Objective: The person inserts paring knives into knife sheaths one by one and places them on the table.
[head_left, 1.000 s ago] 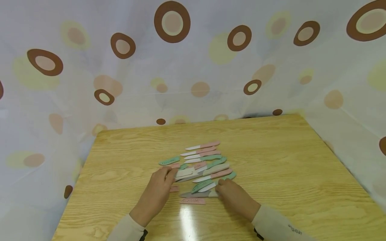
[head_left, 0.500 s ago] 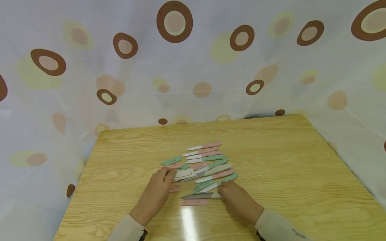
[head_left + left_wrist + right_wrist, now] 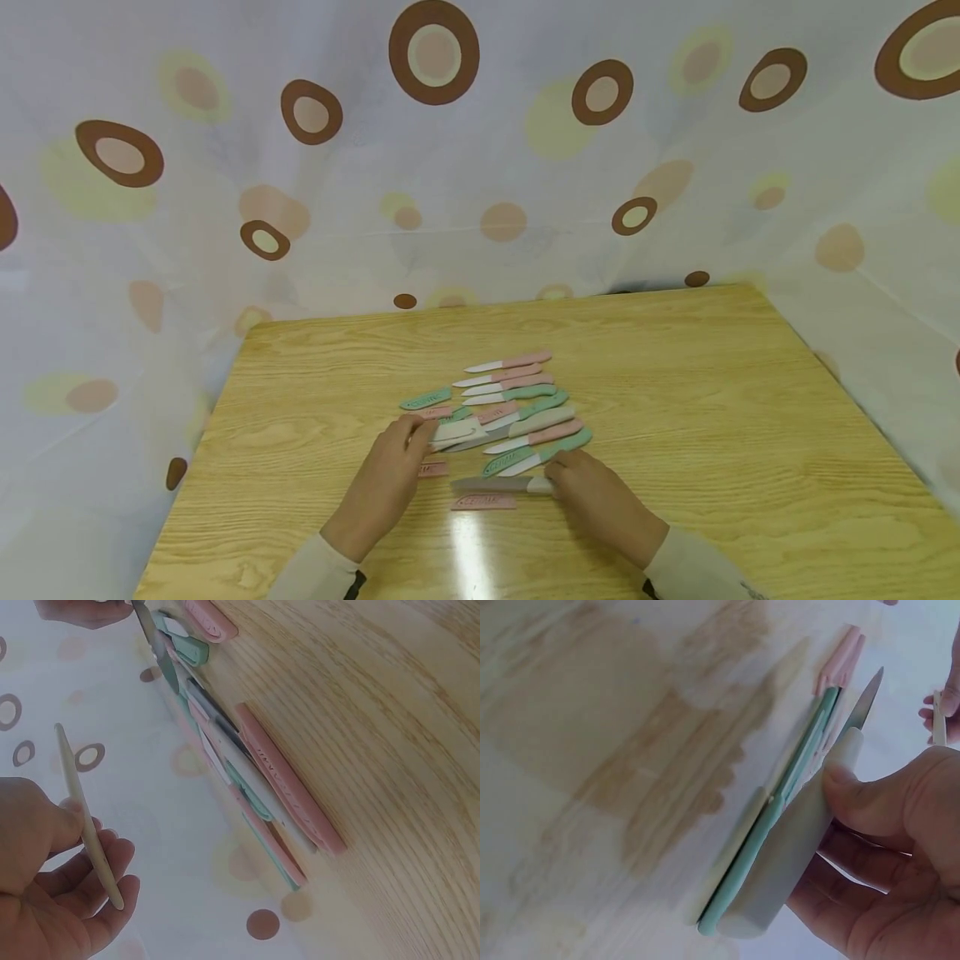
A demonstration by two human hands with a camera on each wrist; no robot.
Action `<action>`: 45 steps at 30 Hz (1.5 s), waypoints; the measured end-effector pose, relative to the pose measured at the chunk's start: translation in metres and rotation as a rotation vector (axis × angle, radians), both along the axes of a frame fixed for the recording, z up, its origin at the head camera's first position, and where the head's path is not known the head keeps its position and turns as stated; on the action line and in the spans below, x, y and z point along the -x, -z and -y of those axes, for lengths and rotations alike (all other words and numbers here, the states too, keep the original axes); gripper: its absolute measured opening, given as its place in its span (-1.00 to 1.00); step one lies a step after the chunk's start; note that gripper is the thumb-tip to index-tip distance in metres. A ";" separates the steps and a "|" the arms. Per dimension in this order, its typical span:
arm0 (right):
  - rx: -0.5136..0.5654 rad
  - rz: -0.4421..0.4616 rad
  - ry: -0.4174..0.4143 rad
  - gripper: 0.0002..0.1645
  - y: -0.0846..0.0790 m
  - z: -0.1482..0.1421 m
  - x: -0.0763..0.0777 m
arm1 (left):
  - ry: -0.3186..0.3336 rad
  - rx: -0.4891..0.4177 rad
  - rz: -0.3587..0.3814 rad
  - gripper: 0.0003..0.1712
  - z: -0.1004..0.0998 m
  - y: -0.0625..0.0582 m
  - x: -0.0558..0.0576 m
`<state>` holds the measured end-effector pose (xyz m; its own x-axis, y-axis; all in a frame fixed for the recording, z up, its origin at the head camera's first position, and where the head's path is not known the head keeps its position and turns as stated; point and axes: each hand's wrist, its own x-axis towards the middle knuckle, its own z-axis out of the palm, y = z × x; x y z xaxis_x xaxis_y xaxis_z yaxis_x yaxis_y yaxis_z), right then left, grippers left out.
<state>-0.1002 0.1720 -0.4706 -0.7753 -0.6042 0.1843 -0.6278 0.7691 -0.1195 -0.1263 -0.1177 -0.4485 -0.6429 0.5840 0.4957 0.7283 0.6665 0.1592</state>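
My left hand [image 3: 378,479] pinches a cream blade sheath [image 3: 456,430] between thumb and fingers. In the left wrist view that sheath [image 3: 91,838] is seen edge-on, raised off the table. My right hand [image 3: 600,498] grips the cream handle [image 3: 791,844] of a kitchen knife. Its grey blade [image 3: 491,484] is bare and points left, just above a pink sheath [image 3: 483,502]. Between and beyond the hands lie a green-handled knife [image 3: 566,446], a pink-handled knife [image 3: 555,432] and another cream-handled knife [image 3: 542,421], all bare-bladed.
Farther back, several pink and green knives [image 3: 525,360] lie in a loose row, blades to the left. Green sheaths [image 3: 426,400] and pink sheaths [image 3: 433,469] lie around the left hand. The wooden table [image 3: 712,400] meets a patterned cloth [image 3: 502,167] behind.
My right hand has lifted the cream-handled knife slightly off the table and shifted it a little right, away from the green knife. The left hand keeps its hold on the cream sheath.
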 end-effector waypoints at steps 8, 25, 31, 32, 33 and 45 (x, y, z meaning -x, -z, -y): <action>0.064 0.054 0.141 -0.75 -0.013 -0.014 -0.002 | 0.031 -0.020 -0.003 -0.39 0.001 -0.001 -0.001; 0.274 -0.066 0.160 -0.70 -0.014 -0.037 -0.004 | -0.132 -0.280 0.638 -0.66 -0.002 -0.004 -0.006; 0.300 -0.065 0.144 -0.69 -0.014 -0.035 -0.005 | 0.041 -0.032 0.011 -0.33 0.003 0.003 -0.003; 0.301 -0.062 0.142 -0.69 -0.015 -0.035 -0.005 | 0.042 -0.032 0.005 -0.32 0.003 0.004 -0.003; 0.301 -0.059 0.140 -0.69 -0.015 -0.035 -0.005 | 0.046 -0.036 0.008 -0.32 0.003 0.004 -0.003; 0.261 -0.108 0.127 -0.68 -0.013 -0.036 -0.005 | 0.066 -0.050 0.045 -0.30 0.004 0.004 -0.004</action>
